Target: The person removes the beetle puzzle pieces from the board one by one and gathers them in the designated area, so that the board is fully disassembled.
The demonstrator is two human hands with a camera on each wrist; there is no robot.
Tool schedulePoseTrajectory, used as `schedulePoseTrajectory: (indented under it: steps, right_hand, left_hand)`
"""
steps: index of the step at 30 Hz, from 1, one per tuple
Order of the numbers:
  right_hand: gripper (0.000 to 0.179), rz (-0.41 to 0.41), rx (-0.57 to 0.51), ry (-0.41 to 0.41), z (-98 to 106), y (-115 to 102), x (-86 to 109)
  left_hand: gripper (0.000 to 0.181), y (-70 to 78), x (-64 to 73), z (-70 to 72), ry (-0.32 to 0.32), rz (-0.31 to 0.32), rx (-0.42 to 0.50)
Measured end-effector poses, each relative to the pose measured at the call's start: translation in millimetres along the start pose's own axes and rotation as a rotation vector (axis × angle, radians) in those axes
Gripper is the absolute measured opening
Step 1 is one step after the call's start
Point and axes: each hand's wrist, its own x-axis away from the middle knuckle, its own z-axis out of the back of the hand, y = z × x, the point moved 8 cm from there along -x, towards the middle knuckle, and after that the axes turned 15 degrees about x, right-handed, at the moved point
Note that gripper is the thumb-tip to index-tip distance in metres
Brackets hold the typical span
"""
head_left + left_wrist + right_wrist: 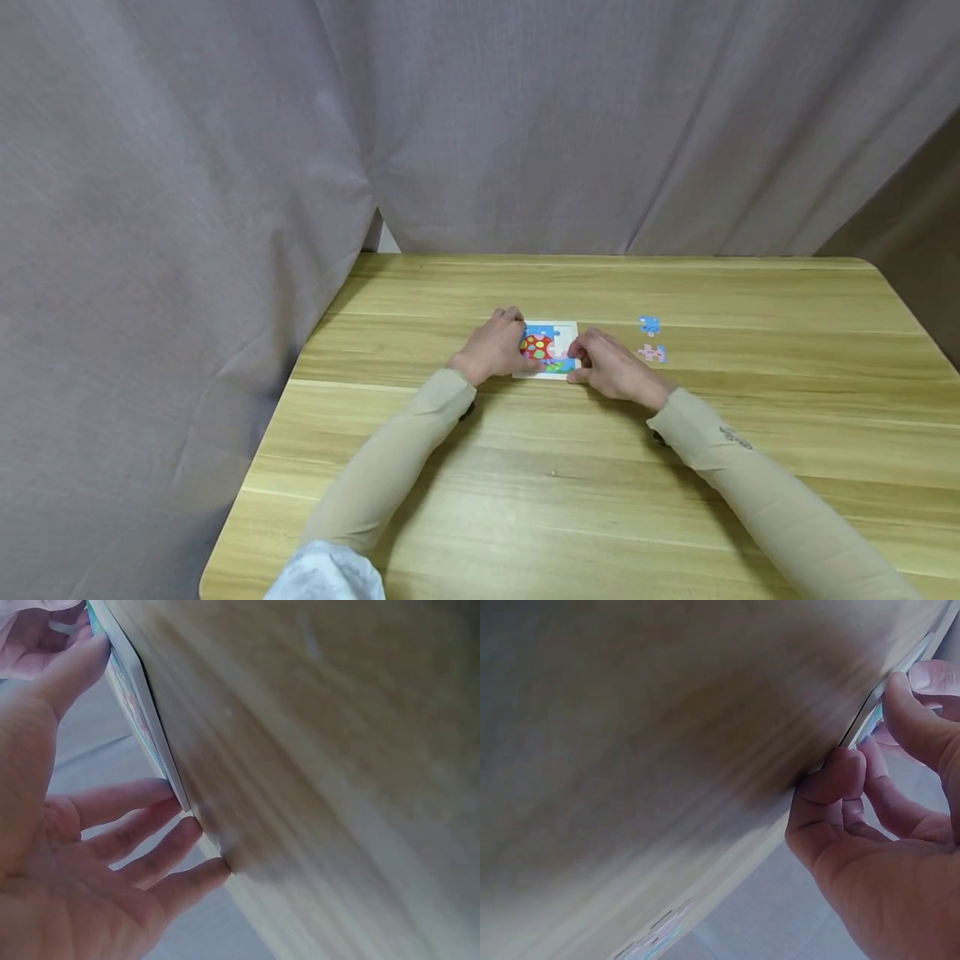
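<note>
A small jigsaw board (546,376) with a white rim lies flat on the table. Its picture has a red patch with coloured dots, blue above and green below; the upper right part is bare white. My left hand (495,346) holds the board's left end, with the thumb over the near side and the index finger at the far left corner. At the right end, my right hand (611,367) grips the edge, thumb at the near corner and other fingers curled. Whether a piece sits under those fingertips is hidden.
Two loose jigsaw pieces lie right of the board: a blue piece (649,325) farther back and a pink and blue piece (653,353) nearer. The wooden table (555,500) ends at a grey curtain (510,125) behind and on the left.
</note>
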Motion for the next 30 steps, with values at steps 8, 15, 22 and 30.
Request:
schedulePoseTrajectory:
  steps: [8, 15, 22, 30]
  right_hand:
    - [0.028, 0.0, -0.026, 0.033, 10.4, -0.3, -6.9]
    - [0.025, -0.02, -0.056, 0.051, 20.1, 3.0, -15.1]
    - [0.02, -0.012, -0.048, 0.036, 21.2, 1.5, -15.0]
    - [0.02, -0.012, -0.045, 0.012, -0.2, -3.8, -0.7]
  left_hand:
    - [0.068, 1.3, -7.0, 9.4, 0.015, -0.013, -0.005]
    - [0.07, 4.7, -14.7, 17.4, 0.024, -0.053, -0.053]
    - [0.077, 6.1, -14.1, 18.0, 0.016, -0.07, -0.084]
    - [0.077, 2.5, 1.9, -2.1, -0.024, -0.059, -0.098]
